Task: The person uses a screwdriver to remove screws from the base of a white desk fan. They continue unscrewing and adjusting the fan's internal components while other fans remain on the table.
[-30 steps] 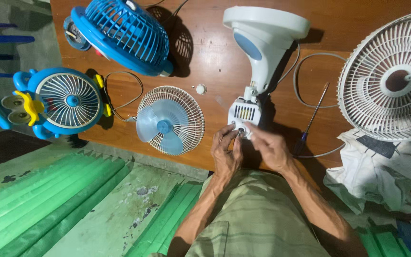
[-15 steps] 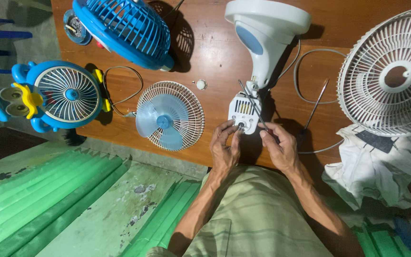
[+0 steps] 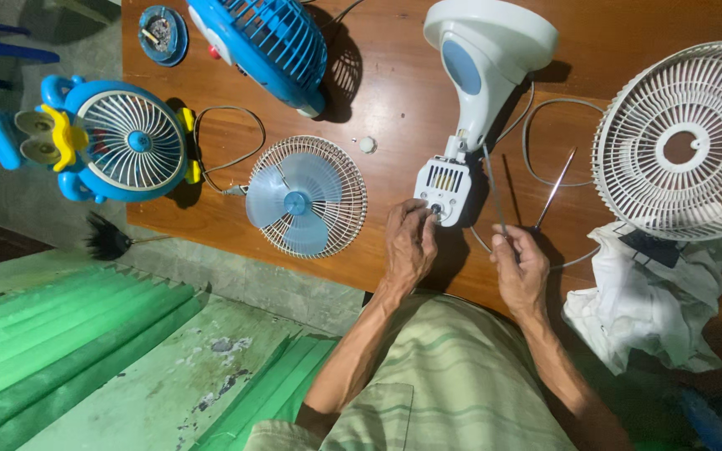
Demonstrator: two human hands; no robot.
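Broadly, a brown wooden worktop [image 3: 394, 92] carries everything, and the biggest thing on it is a white round fan grille [image 3: 685, 138] lying flat at the right edge, its centre ring open. Below it sits a crumpled white cloth [image 3: 645, 301] with a small dark object resting on its top fold.

Next in size comes the white fan body [image 3: 482, 58] with a light blue oval panel, lying on its back in the upper middle of the worktop; its neck runs down to a white motor housing [image 3: 443, 190] with a slotted face. A grey cord [image 3: 536, 142] loops just beside it.

At the top a blue caged fan [image 3: 265, 42] lies tilted. At the left edge a blue toy-shaped fan [image 3: 114, 138] with yellow trim overhangs the worktop. Between it and the motor housing lies a small rear grille holding a pale blue blade [image 3: 302, 196].

The left hand [image 3: 409, 246] has its fingertips pinched on the lower end of the motor housing. The right hand [image 3: 520, 271] is curled around a thin metal rod [image 3: 495, 196] that rises alongside the housing. A screwdriver [image 3: 555, 188] lies just to the right.

A round blue ashtray [image 3: 162, 33] near the top left corner holds ash and butts. A tiny white cap [image 3: 367, 144] lies alone.
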